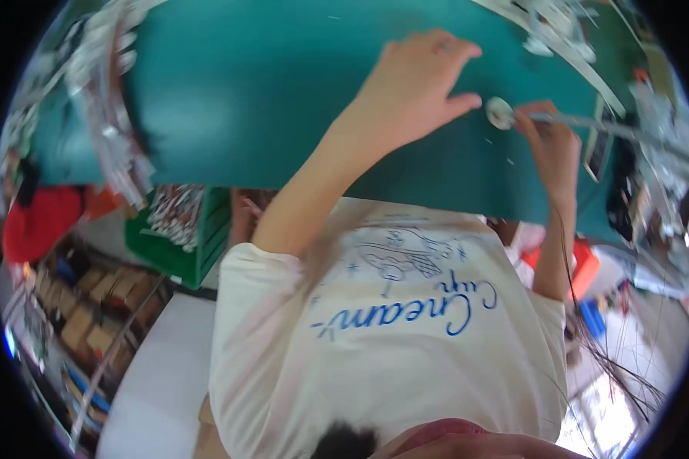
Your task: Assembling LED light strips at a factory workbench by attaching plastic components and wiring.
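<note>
My left hand [419, 86] reaches over the green table, thumb and fingers spread, with nothing in its grasp. To its right, my right hand [551, 141] has its fingers closed at the near end of a long, flat grey-white strip [628, 131]. A small round white piece [500, 113] shows just beyond those fingertips, between the two hands. Whether it is joined to the strip, I cannot make out. The strip runs off to the right past the table edge. Some blur covers both hands.
Bundled pale and brown strips [103, 107] lie along the left of the green table [268, 84]. Below, a green crate [210, 237] holds several similar pieces. Clear plastic [555, 30] and a dark flat object [599, 153] are at right. Cardboard boxes [84, 321] stand lower left.
</note>
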A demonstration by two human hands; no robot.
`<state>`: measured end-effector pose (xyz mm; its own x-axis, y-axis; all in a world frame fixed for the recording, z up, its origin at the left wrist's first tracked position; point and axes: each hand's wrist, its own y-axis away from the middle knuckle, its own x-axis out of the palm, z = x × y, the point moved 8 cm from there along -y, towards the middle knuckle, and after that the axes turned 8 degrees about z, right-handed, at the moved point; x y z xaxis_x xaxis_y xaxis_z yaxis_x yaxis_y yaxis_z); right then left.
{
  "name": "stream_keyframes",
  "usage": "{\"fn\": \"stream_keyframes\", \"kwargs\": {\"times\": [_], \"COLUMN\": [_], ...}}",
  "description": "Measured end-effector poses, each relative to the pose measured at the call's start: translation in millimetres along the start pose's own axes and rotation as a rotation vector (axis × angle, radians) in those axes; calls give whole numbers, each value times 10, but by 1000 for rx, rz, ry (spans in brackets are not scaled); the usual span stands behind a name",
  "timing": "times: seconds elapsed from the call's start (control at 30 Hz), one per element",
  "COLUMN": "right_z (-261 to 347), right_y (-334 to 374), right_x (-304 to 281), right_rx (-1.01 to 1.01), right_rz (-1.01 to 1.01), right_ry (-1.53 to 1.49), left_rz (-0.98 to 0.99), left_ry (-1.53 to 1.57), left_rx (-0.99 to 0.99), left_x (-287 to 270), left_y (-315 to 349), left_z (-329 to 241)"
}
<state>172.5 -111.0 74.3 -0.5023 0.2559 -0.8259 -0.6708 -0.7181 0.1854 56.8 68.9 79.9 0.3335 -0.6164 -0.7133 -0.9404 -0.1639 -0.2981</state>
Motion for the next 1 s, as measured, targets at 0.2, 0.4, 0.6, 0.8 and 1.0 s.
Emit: {"fn": "stream_keyframes", "kwargs": {"times": [0.2, 0.4, 0.6, 0.8, 1.0], "right_z": [-421, -541, -541, -700, -460], "right_y": [-289, -785, -802, -625, -486], "right_x": [-145, -418, -446, -367, -364], "right_rx": [-51, 85, 101, 69, -100], "right_rz": [73, 79, 3, -34, -158], "right_ry": [-466, -180, -78, -218, -279], "left_rz": [-463, -436, -373, -227, -386], "left_ry": [-917, -989, -779, -960, -701], "left_rx": [-732, -905, -994, -741, -761], "left_x": [-1868, -2567, -2832, -2852, -3033], "left_y": [1498, 2085, 2001, 1682, 1314], "left_z": [1320, 2152, 2403, 2613, 2731]}}
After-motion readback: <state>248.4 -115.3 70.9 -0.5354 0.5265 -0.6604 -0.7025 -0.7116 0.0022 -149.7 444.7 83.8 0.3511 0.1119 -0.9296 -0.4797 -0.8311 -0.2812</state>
